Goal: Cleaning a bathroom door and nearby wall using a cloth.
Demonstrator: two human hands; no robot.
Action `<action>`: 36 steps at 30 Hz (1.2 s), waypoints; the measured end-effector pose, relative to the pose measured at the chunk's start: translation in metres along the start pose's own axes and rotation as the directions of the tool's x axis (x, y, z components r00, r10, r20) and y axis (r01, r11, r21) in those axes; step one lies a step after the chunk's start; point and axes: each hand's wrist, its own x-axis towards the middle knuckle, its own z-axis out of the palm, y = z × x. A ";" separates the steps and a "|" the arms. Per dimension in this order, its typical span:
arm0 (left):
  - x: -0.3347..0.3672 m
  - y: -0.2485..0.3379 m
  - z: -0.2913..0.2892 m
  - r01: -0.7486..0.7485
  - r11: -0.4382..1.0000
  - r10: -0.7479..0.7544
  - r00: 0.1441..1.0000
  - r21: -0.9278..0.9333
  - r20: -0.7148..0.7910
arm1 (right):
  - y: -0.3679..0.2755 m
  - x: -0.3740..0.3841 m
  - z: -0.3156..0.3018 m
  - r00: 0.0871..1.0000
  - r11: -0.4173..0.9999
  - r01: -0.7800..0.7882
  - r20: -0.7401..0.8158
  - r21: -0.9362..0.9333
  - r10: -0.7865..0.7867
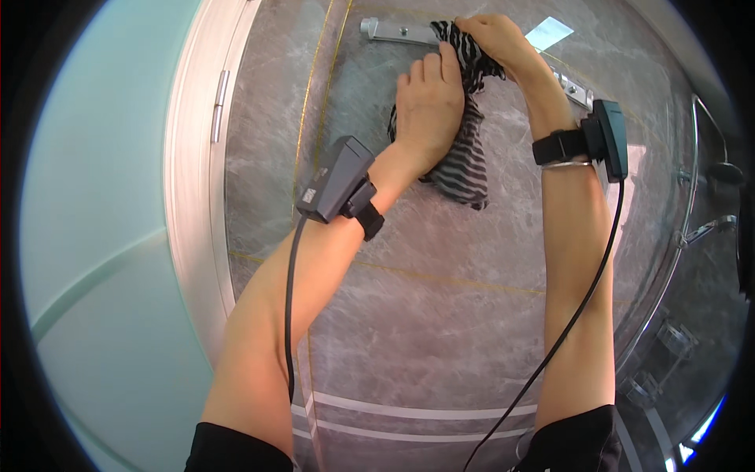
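Note:
A black-and-grey striped cloth (pixel 462 177) hangs in folds against the grey marbled wall, its lower corner loose. Over its middle lies my left hand (pixel 430 106), back toward me, with the fingers bent around the fabric and their tips partly hidden. Higher up and to the right, my right hand (pixel 497 41) has its fingers closed on the gathered upper end of the cloth. That end lies across a silver metal wall rail (pixel 405 32), which shows on both sides of my hands. Whether the cloth is hooked onto the rail is hidden.
At the left stands a pale door frame (pixel 193 149) with a metal hinge (pixel 220 106), beside a pale green panel (pixel 102 165). Shower fittings (pixel 706 230) and a glass edge with a metal rail are on the right. Black cables run from devices strapped to both wrists.

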 end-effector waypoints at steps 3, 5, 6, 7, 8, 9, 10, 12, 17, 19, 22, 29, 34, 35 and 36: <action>-0.002 0.003 -0.013 0.120 0.992 -0.120 0.992 0.024 0.022 | -0.009 -0.019 0.012 0.964 0.942 0.107 -0.200 -0.319 -0.177; -0.008 0.000 -0.010 0.143 0.987 -0.144 0.989 0.074 0.012 | -0.023 -0.046 0.026 0.965 0.984 0.031 -0.251 -0.175 -0.075; -0.004 0.003 -0.013 0.080 0.997 -0.079 0.997 0.007 -0.019 | -0.011 -0.049 0.025 0.919 0.989 0.116 -0.369 -0.090 -0.142; -0.001 0.007 -0.016 0.013 0.998 -0.016 0.998 -0.056 -0.055 | -0.001 -0.049 0.024 0.853 0.977 0.213 -0.485 -0.015 -0.193; 0.004 0.011 -0.025 -0.073 0.994 0.064 0.992 -0.076 -0.108 | -0.003 -0.057 0.026 0.792 0.991 0.134 -0.600 -0.003 -0.109; 0.009 0.015 -0.027 -0.183 0.977 0.166 0.975 -0.113 -0.147 | 0.006 -0.061 0.022 0.792 0.991 0.137 -0.601 0.003 -0.108; 0.012 0.023 -0.030 -0.255 0.958 0.231 0.957 -0.131 -0.173 | 0.021 -0.066 0.012 0.702 0.991 0.118 -0.701 -0.057 -0.124; 0.011 0.032 -0.032 -0.329 0.935 0.299 0.932 -0.130 -0.205 | 0.031 -0.074 0.012 0.599 0.988 0.107 -0.787 -0.107 -0.150; -0.015 0.022 -0.018 -0.217 0.967 0.211 0.976 -0.131 -0.057 | 0.010 -0.073 0.014 0.924 0.990 0.096 -0.380 0.102 -0.051; -0.015 0.022 -0.012 -0.141 0.981 0.138 0.990 -0.130 -0.038 | 0.019 -0.055 0.011 0.900 0.985 0.161 -0.401 -0.058 -0.171; -0.020 0.015 -0.006 -0.095 0.990 0.089 0.994 -0.100 -0.064 | 0.001 -0.051 -0.012 0.984 0.947 -0.131 0.157 0.294 0.087; -0.017 0.014 0.011 0.074 0.988 -0.083 0.995 -0.133 -0.059 | -0.037 -0.075 -0.031 0.931 0.970 -0.144 0.359 0.194 0.066; -0.011 0.029 0.019 0.106 0.989 -0.114 0.991 -0.106 -0.070 | -0.004 -0.029 -0.027 0.862 0.877 -0.321 0.493 0.359 0.114; -0.012 0.027 0.017 0.107 0.989 -0.115 0.991 -0.106 -0.074 | -0.001 -0.028 -0.021 0.801 0.728 -0.485 0.580 0.484 0.149; -0.012 0.026 0.015 0.107 0.988 -0.116 0.990 -0.107 -0.078 | 0.003 -0.032 -0.012 0.853 0.621 -0.497 0.471 0.606 0.223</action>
